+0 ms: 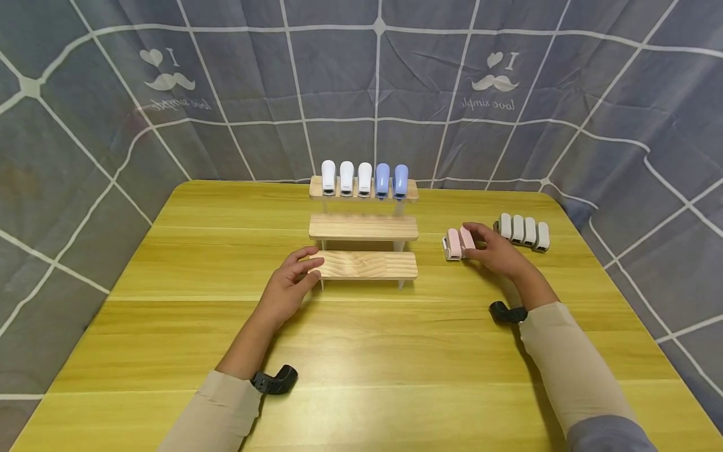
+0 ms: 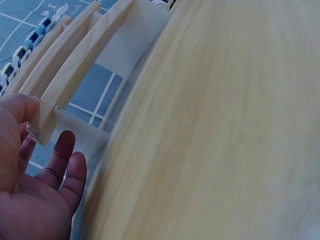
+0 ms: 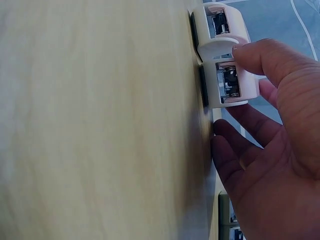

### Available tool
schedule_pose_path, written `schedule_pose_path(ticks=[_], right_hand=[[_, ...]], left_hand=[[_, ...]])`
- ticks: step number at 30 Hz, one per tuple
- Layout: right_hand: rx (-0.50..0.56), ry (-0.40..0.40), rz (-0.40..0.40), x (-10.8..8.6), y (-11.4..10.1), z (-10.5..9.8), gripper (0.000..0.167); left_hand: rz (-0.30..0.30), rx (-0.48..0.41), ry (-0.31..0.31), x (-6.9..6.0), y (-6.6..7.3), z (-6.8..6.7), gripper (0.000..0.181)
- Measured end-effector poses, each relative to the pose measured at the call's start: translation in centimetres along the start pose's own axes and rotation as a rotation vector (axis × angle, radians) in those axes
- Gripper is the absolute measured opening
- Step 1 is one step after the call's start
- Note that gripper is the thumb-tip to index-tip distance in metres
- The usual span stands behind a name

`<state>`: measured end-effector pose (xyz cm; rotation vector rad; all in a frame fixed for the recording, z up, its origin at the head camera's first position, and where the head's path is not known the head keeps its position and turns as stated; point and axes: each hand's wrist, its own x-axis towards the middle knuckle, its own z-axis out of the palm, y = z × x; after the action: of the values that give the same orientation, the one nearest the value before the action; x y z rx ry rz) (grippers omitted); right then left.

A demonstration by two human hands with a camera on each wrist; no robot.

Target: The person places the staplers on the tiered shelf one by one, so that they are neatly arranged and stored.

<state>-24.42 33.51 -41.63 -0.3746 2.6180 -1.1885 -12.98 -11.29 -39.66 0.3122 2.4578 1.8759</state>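
While one pink stapler [image 1: 467, 239] sits on the table [image 1: 384, 364], right of the tiered wooden rack [image 1: 363, 226], the right hand [image 1: 498, 252] pinches it beside its twin [image 1: 454, 243]. Left hand [image 1: 282, 290], fingers loose, touches the lowest shelf's [image 1: 369, 265] left end.

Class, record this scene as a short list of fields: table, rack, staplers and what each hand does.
Table: yellowish wood
Rack: wooden, three tiers
Top tier: three white staplers, two blue staplers
Left hand: at bottom tier's left end
Right hand: pinches right pink stapler
Beside it: left pink stapler
Farther right: four pale staplers
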Motion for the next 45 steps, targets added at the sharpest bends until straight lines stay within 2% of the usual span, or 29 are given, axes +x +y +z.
schedule_pose_path(ticks=[12, 14, 17, 19, 21, 24, 32, 39, 45], right_hand=[[-0.013, -0.023, 0.016, -0.2, -0.2, -0.2, 0.072], [-0.003, -0.033, 0.021, -0.6, -1.3, -0.3, 0.07], [0.001, -0.042, 0.03, -1.2, -2.9, -0.3, 0.067], [0.004, -0.042, 0.031, -1.4, -3.2, -0.3, 0.067], [-0.001, -0.036, 0.031, -1.0, -2.1, -0.3, 0.068], [-0.002, -0.03, 0.03, -0.4, -0.3, -0.2, 0.073], [0.004, -0.029, 0.02, -0.8, 0.2, -0.4, 0.077], [-0.036, -0.019, 0.036, -0.8, 0.1, -0.2, 0.076], [-0.016, -0.025, 0.036, -0.6, 0.5, 0.0, 0.076]], left_hand=[[-0.009, -0.017, -0.002, 0.0, 0.1, 0.1, 0.031], [-0.008, -0.013, -0.003, 0.0, 0.1, 0.1, 0.031], [-0.002, -0.015, -0.001, 0.6, -1.6, 0.1, 0.032], [0.005, -0.012, 0.002, 0.9, -2.7, 0.2, 0.032], [0.014, -0.012, 0.006, 1.3, -3.8, 0.2, 0.033], [0.028, -0.011, 0.009, 1.3, -4.0, 0.1, 0.032], [0.028, -0.011, 0.009, 1.4, -4.0, 0.0, 0.032], [0.008, -0.011, 0.006, 1.3, -3.6, 0.0, 0.033], [-0.007, -0.01, -0.001, 0.5, -1.1, 0.0, 0.032]])
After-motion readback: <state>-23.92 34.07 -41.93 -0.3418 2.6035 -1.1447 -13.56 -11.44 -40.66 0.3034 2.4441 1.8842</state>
